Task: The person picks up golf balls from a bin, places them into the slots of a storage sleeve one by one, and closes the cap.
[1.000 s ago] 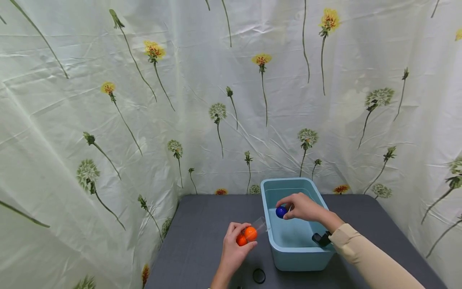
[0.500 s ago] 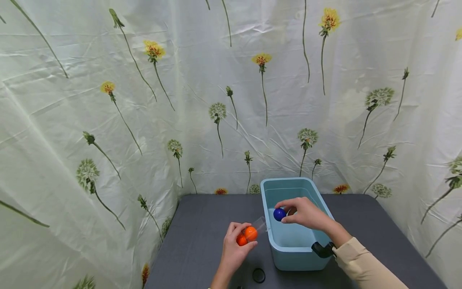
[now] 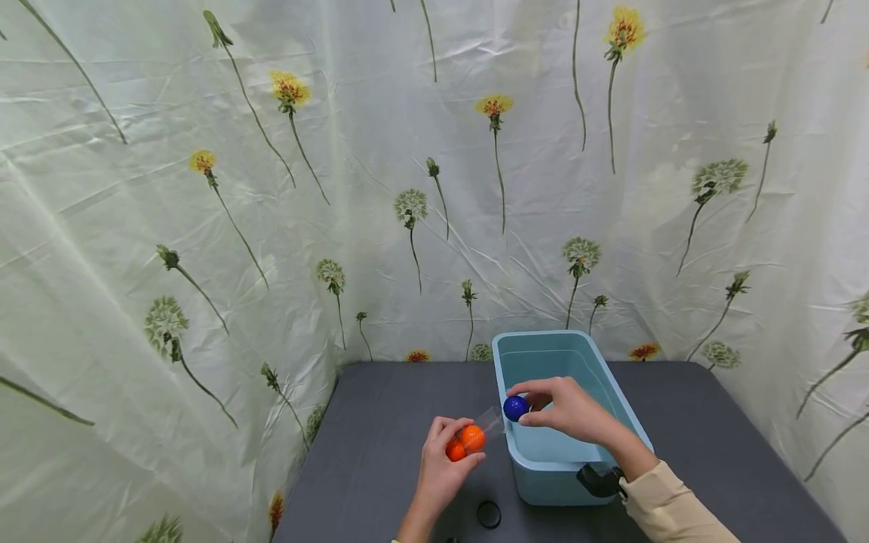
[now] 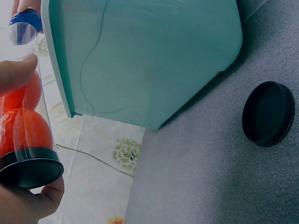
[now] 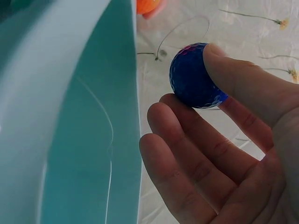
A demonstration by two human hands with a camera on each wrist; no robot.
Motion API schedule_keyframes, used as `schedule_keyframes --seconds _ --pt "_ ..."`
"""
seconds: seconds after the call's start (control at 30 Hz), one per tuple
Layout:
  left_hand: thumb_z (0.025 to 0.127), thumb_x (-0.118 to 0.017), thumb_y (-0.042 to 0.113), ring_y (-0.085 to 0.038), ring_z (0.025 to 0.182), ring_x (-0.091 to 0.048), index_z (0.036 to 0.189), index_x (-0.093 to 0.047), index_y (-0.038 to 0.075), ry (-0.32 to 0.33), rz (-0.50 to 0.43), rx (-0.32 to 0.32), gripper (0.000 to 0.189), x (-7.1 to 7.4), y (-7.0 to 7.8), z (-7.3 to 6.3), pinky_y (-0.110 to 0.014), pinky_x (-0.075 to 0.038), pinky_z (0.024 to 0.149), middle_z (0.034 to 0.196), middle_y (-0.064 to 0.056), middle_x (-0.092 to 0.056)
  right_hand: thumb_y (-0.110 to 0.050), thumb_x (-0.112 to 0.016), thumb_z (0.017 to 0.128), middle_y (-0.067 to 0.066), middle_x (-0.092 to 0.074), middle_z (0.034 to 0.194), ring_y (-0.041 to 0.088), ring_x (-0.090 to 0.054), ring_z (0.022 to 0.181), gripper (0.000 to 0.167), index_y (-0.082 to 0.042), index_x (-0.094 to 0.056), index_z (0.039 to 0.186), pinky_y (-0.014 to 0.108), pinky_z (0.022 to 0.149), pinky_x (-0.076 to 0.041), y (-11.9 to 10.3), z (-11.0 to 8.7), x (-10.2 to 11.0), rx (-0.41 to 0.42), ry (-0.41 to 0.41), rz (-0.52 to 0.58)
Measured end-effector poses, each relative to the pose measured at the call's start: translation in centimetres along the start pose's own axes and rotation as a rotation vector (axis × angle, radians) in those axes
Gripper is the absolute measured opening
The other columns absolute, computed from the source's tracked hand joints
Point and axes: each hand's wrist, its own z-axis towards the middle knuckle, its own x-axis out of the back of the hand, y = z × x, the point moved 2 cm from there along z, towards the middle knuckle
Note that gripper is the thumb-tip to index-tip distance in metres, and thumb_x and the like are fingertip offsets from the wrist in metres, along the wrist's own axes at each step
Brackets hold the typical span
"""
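My left hand (image 3: 437, 464) grips a clear plastic tube (image 3: 490, 422) beside the blue bin. Two orange golf balls (image 3: 473, 438) sit inside it, and a black cap (image 4: 32, 169) covers its near end in the left wrist view. The uncapped end points toward the bin. Between thumb and fingers, my right hand (image 3: 570, 411) pinches a dimpled blue golf ball (image 3: 516, 408) over the bin's left rim. In the left wrist view this ball (image 4: 27, 17) overlaps the tube's uncapped end. The right wrist view shows the other fingers (image 5: 187, 158) spread below the ball.
A light blue bin (image 3: 557, 489) stands on the dark grey table (image 3: 400, 400), right of the left hand. Near the table's front lies a loose black cap (image 3: 488, 514). Behind the table hangs a white curtain (image 3: 366, 249) with printed flowers.
My right hand has moved left and slightly down with the blue golf ball, from over the bin's inside to its left rim near the tube. The left hand holds still.
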Motion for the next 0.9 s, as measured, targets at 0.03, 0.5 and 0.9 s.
schedule_keyframes --seconds 0.03,0.5,0.9 --pt "0.075 -0.09 0.018 -0.02 0.105 -0.055 0.118 -0.07 0.031 -0.001 -0.001 -0.001 0.049 0.0 0.0 0.0 -0.027 -0.052 0.084 0.109 0.004 -0.05 -0.035 -0.079 0.088 -0.01 -0.072 0.096 0.014 -0.066 0.088 0.043 -0.019 -0.07 0.127 0.029 0.07 -0.055 -0.1 0.0 -0.1 0.005 -0.002 0.002" --pt "0.077 -0.089 0.018 -0.019 0.106 -0.056 0.119 -0.069 0.032 -0.029 0.003 -0.036 0.049 0.2 0.3 -0.3 -0.026 -0.052 0.087 0.111 0.004 -0.05 -0.034 -0.077 0.09 -0.012 -0.071 0.095 0.008 -0.067 0.085 0.041 -0.017 -0.069 0.126 0.028 0.073 -0.055 -0.9 -0.1 -1.6 0.075 -0.035 0.027" --pt "0.076 -0.09 0.017 -0.019 0.102 -0.057 0.118 -0.07 0.026 -0.011 -0.01 -0.066 0.047 0.4 0.0 -0.7 -0.029 -0.052 0.086 0.109 0.001 -0.051 -0.02 -0.076 0.092 -0.003 -0.072 0.095 0.008 -0.068 0.082 0.039 -0.022 -0.067 0.13 0.029 0.073 -0.056 -1.1 -0.5 -2.4 0.135 -0.017 0.049"
